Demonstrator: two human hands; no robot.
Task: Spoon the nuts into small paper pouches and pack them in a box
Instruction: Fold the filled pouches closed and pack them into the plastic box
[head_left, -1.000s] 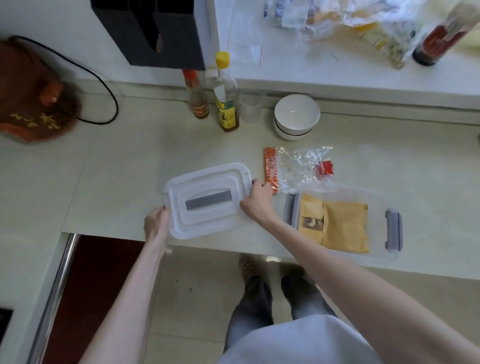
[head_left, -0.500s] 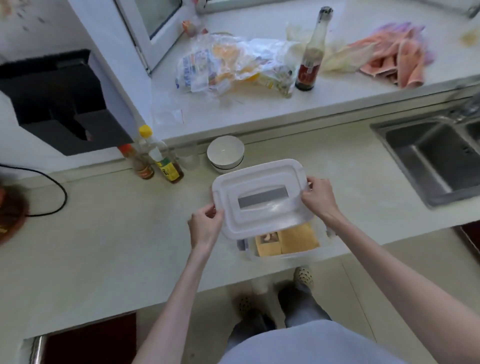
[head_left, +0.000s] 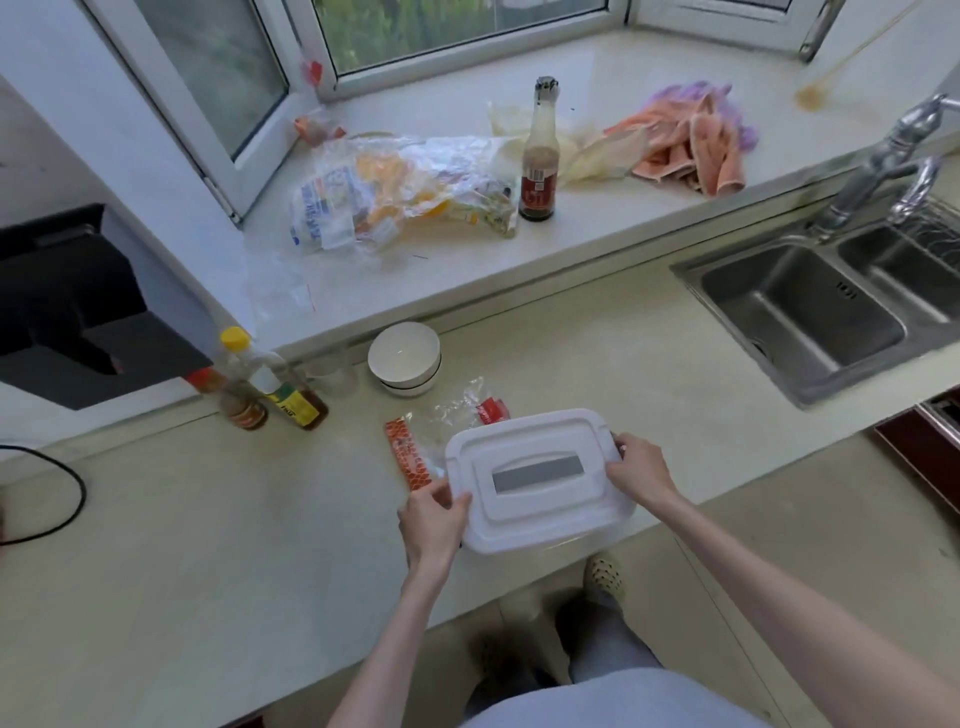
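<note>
Lid: the white lid (head_left: 540, 478) with its grey handle strip (head_left: 537, 474) lies flat between your two hands, covering the box; the box body under it is almost wholly hidden, so you cannot tell whether the lid is seated.
Position: the lid sits at the near edge of the counter (head_left: 208, 545), its near corner level with or slightly past that edge.
Left hand: your left hand (head_left: 434, 522) grips the lid's left short end, thumb on top, fingers curled under the rim.
Right hand: your right hand (head_left: 641, 473) grips the right short end, fingers curled over the rim near the far corner.
Arms: both forearms reach up from the bottom of the view, the right one crossing open floor in front of the counter.
Beyond the left hand: an orange packet (head_left: 408, 456) and a crumpled clear wrapper (head_left: 457, 410) lie just beyond the lid, the packet near your left fingers.
Further out: stacked white bowls (head_left: 405, 358) stand well beyond the lid; two sauce bottles (head_left: 270, 387) and a small clear cup (head_left: 332, 376) stand to the left of them.
Open room, left: bare counter stretches left of your left hand.
Open room, right: bare counter runs from your right hand to the steel sink (head_left: 821, 306).
Sill: a dark bottle (head_left: 539, 156), plastic bags (head_left: 400, 192) and pink cloths (head_left: 691, 140) lie on the window ledge, well apart from your hands.
</note>
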